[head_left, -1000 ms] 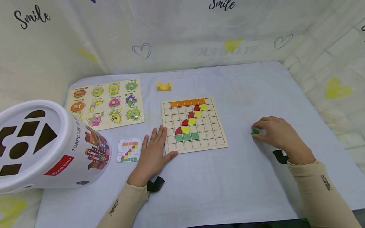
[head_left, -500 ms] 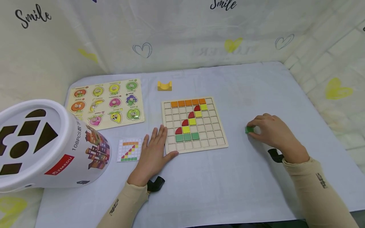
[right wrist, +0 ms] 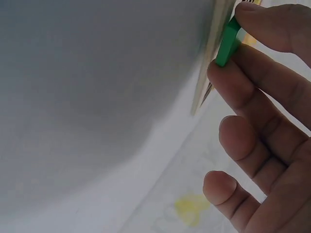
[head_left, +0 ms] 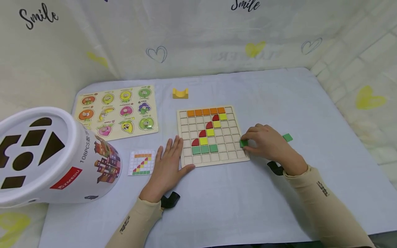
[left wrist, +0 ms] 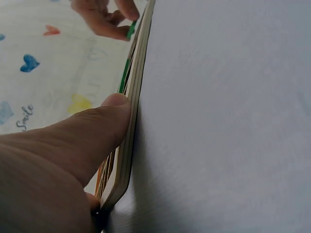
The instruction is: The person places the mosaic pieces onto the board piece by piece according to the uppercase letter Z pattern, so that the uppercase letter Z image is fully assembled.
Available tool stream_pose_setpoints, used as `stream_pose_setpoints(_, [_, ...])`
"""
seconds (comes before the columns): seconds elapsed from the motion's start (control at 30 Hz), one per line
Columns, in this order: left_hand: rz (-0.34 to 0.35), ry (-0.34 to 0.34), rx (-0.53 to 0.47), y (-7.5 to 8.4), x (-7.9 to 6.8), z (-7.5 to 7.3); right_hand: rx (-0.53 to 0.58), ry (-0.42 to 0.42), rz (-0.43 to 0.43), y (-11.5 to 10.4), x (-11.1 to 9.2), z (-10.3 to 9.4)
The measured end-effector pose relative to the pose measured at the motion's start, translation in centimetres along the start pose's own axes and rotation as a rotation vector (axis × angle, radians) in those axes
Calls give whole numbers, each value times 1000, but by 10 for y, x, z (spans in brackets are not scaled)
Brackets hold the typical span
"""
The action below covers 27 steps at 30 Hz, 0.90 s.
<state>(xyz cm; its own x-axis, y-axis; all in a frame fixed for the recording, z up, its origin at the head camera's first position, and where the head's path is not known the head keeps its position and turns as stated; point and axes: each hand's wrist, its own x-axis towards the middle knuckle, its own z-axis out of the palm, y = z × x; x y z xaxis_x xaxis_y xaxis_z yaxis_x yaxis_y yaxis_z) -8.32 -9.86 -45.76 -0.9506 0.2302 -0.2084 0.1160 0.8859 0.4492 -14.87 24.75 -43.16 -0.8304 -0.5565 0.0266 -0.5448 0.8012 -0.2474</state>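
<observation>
A wooden grid board (head_left: pixel 224 138) lies mid-table, carrying an orange row, a diagonal of red quarter-rounds and yellow squares, and 3 green squares (head_left: pixel 204 149) in a lower row. My left hand (head_left: pixel 165 170) rests flat with fingers straight, its fingertips and thumb on the board's left and near edges. My right hand (head_left: pixel 266 143) pinches a green square tile (right wrist: pixel 227 44) between thumb and fingers, over the board's right edge. Another green tile (head_left: pixel 287 137) lies on the table to the right of that hand. A small pattern card (head_left: pixel 141 162) sits left of my left hand.
At the left stands a large white bucket (head_left: pixel 69 137) with shape holes in its lid. Behind it lies a fruit puzzle board (head_left: pixel 118 112). A yellow arch block (head_left: pixel 180 93) is at the back. White cloth covers the table.
My right hand has moved left with the green tile, from the open table to the board's right edge. A second green tile is now uncovered behind it. My left hand stays in place.
</observation>
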Motion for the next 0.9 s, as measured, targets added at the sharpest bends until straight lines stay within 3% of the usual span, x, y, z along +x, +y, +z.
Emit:
stream_pose_setpoints(0.4, [6, -2, -12, 0, 1, 1, -17, -15, -122, -42, 32, 10])
stream_pose_setpoints(0.9, [10, 5, -7, -2, 2, 1, -29, -31, -151, -49, 41, 14])
